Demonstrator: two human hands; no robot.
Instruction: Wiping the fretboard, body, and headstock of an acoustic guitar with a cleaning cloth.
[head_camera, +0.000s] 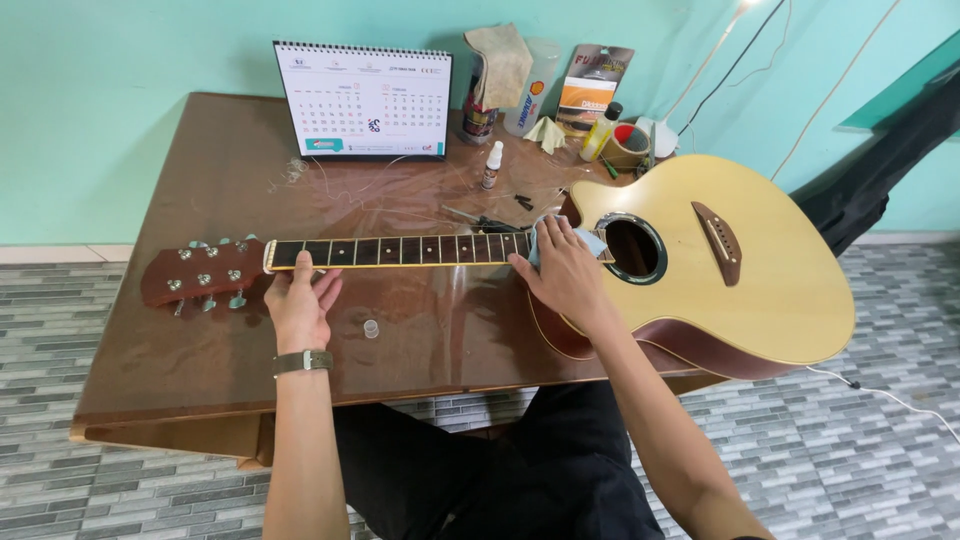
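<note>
- A pale-topped acoustic guitar with dark reddish-brown sides (760, 270) lies flat, face up, across the brown glossy wooden table (200, 360). Its body hangs over the right edge of the table, and its reddish headstock with silver tuning pegs (205, 273) points to the left.
- The left hand (300, 305) holds the dark fretboard neck (400, 250) just beside the headstock. The thumb rests on top of the neck and the other fingers are stretched loosely along its near side. A wristwatch with a grey-green strap (303, 361) is on this wrist.
- The right hand (562, 272) presses a small light blue cloth (590, 240) on the end of the fretboard, just beside the round sound hole (633, 248). The fingers are spread flat on the cloth, not clenched.
- No strings can be seen on the neck.
- A small clear round cap (371, 328) lies on the table between the two hands, nearer to the person.
- At the far side of the table a white desk calendar (363, 100) stands. Near it are a small white dropper bottle (491, 165), a yellow-green bottle with a black cap (600, 132) and a beige folded rag (500, 62).
- Thin loose wires (330, 190) lie in front of the calendar.
</note>
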